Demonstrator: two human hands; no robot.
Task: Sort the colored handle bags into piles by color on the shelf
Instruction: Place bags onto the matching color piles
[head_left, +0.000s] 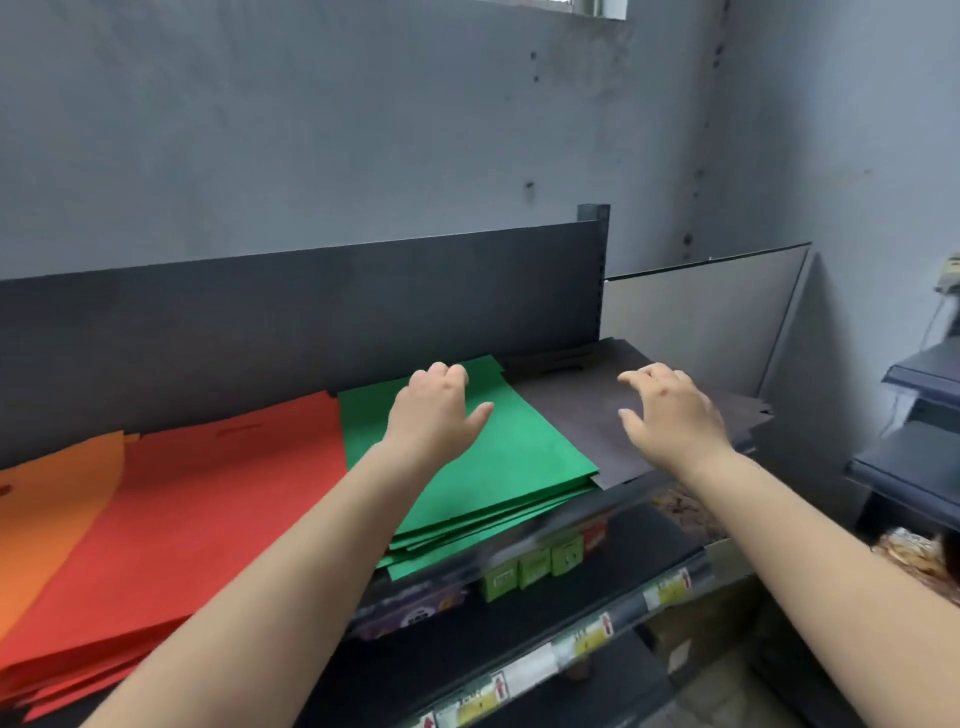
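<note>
Four flat piles of handle bags lie side by side on the top shelf: orange bags at the far left, red bags, green bags and dark brown bags at the right end. My left hand hovers over or rests on the far part of the green pile, fingers loosely bent and holding nothing. My right hand is spread above the dark brown pile with its fingers bent downward, empty.
A dark back panel rises behind the piles, with an upright post at its right end. Lower shelves carry small green boxes and price tags. A grey board leans on the wall; dark shelving stands at right.
</note>
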